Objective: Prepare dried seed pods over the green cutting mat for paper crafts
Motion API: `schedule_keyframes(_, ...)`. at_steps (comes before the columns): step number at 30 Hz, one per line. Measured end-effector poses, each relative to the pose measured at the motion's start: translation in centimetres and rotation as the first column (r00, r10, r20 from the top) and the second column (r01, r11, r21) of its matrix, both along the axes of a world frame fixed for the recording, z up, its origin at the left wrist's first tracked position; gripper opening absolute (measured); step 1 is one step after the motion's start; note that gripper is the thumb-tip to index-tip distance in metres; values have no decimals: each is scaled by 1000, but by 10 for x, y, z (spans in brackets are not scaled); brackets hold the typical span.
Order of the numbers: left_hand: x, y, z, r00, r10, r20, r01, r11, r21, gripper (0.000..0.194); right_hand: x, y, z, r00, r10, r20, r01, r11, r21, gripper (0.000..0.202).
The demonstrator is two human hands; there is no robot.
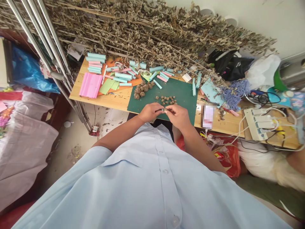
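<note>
My left hand (150,112) and my right hand (177,115) meet above the near edge of a green mat (184,92). Both are closed, thumb and fingertips pinched together. Between them is a tiny dark bit, too small to name. Just beyond my fingers lie several small brown crumbly balls (166,100) in loose rows on the mat. Farther left on it sits a heap of larger brown balls (140,90), rough like pressed dried leaves.
Dried leafy stalks (143,28) cover the table's back. Blue and pink paper rolls (122,75), pink sheets (91,85) and green paper (107,86) lie left. To the right are a phone (208,117), blue string (235,93) and a power strip (257,124) with cables. Metal poles (51,47) stand left.
</note>
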State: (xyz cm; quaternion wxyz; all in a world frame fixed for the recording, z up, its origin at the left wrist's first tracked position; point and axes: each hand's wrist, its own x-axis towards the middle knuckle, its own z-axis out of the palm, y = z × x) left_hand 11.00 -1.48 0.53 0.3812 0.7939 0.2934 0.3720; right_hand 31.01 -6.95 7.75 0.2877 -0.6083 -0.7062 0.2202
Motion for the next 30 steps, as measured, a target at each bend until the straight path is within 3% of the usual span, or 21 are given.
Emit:
schedule_keyframes(5, 0, 0, -1, 1000, 10, -14, -10, 1000, 8, 42, -2, 2, 6, 989, 81, 124, -88, 995, 51, 18)
schedule_keyframes(17, 2, 1, -6, 1000, -12, -5, 12, 999, 30, 43, 1, 14, 18, 905, 258, 339, -272, 962, -6, 23)
schedule_keyframes(30, 1, 0, -5, 1000, -25, 12, 24, 999, 42, 43, -4, 17, 24, 915, 249, 319, -246, 968, -50, 23)
